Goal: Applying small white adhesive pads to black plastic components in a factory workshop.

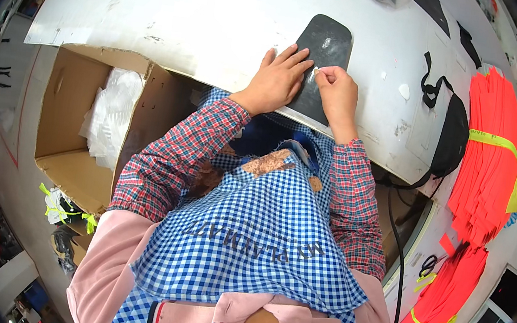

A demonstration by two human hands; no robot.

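Board (pixel 321 57), black and round-cornered, lies flat on the white table (pixel 210 28). From where I stand, the step looks like fine fingertip work on its surface — the next move seems to call for a steady left hand and a light, exact pinch. The left hand (pixel 276 82) lies palm down, fingers spread over the board's left edge, gripping nothing. The right hand (pixel 340 95) curls in from the right, thumb and forefinger closed on a pale bit (pixel 316 71) — too small to identify. Both forearms reach up from below.
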